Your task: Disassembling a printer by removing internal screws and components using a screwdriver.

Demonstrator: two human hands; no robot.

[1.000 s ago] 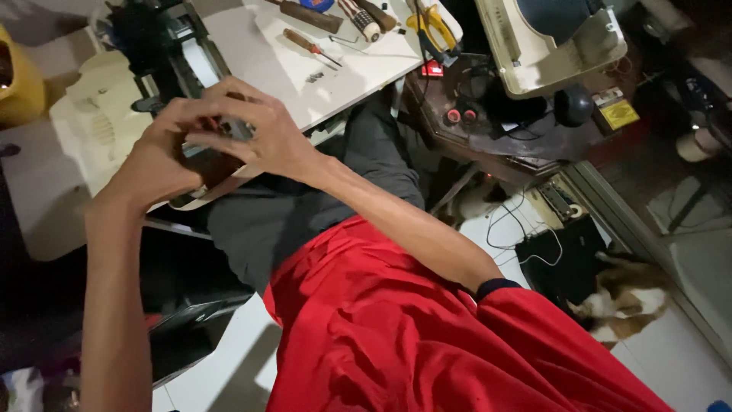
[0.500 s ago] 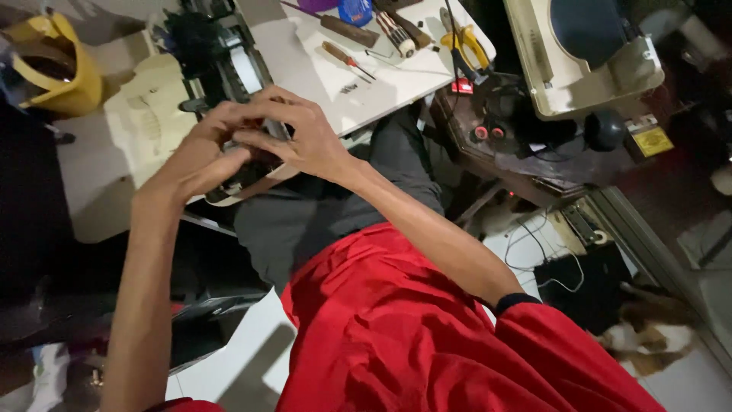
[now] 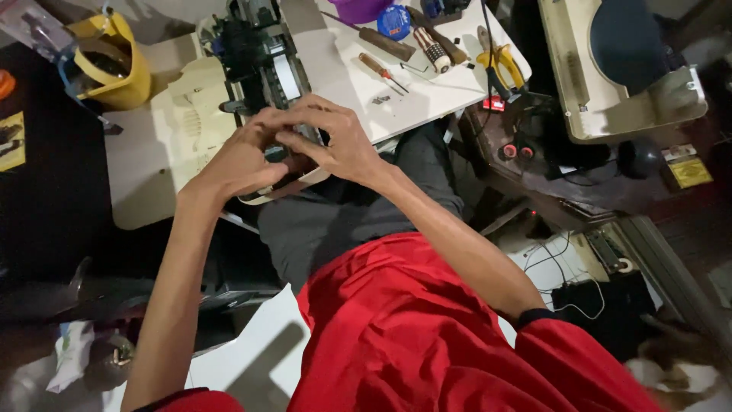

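Note:
My left hand [image 3: 242, 156] and my right hand [image 3: 332, 141] meet at the near edge of a white table [image 3: 137, 183], fingers curled together over a small dark part of a black machine mechanism [image 3: 259, 57] that sits on a cream casing [image 3: 191, 114]. Both hands pinch that part; the fingers hide what exactly lies between them. My red shirt [image 3: 427, 336] and grey trousers [image 3: 328, 221] fill the lower view.
A yellow container [image 3: 114, 69] stands at the table's left. Screwdrivers [image 3: 381, 70], yellow-handled pliers [image 3: 499, 65] and a purple bowl [image 3: 358, 9] lie at the far right. A cream sewing machine [image 3: 610, 76] stands to the right; cables [image 3: 564, 282] lie on the floor.
The view has shifted, so hands and table sit further right and lower in frame. The hands stay locked together on the same part; fingers have shifted only slightly.

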